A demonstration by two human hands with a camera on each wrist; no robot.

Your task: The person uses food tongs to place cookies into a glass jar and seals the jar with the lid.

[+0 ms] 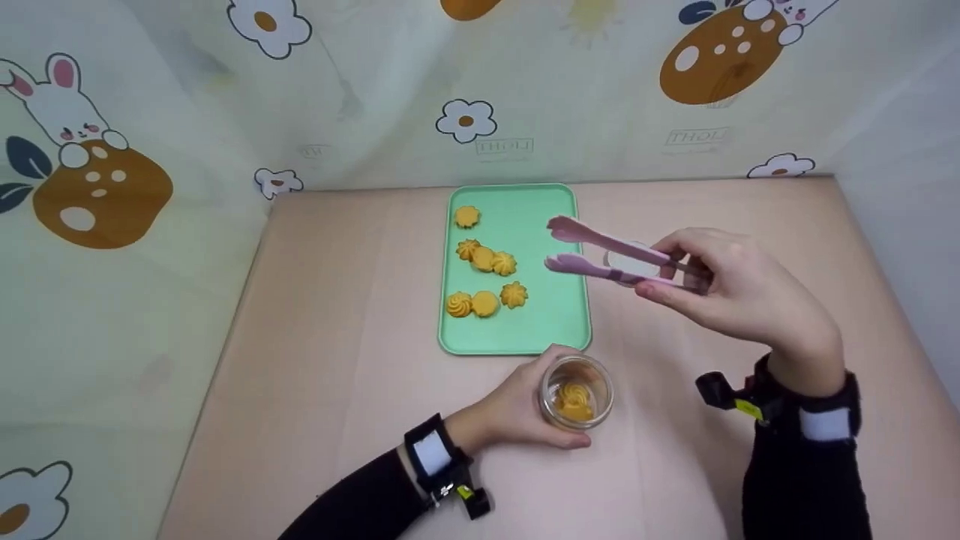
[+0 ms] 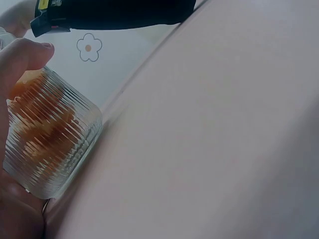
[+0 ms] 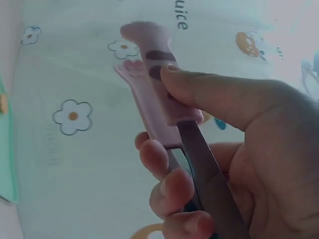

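My left hand (image 1: pixel 517 409) grips a clear ribbed glass jar (image 2: pixel 82 107) round its side, just in front of the tray. Through its open mouth, yellow piped cookies (image 1: pixel 575 401) show at the bottom. In my right hand (image 1: pixel 739 289) is a pair of pink-tipped tongs (image 1: pixel 615 244), held between thumb and fingers. The tongs' tips stand apart with nothing between them, overlapping the right edge of the green tray (image 1: pixel 555 319) in the head view. Several cookies (image 1: pixel 514 295) lie on the tray's left half, in three rough rows.
A white round object (image 1: pixel 634 261) lies right of the tray, partly hidden behind the tongs. The pinkish tabletop (image 1: pixel 330 315) meets a patterned cloth (image 1: pixel 390 82) at the back and left. Cameras are strapped to both wrists.
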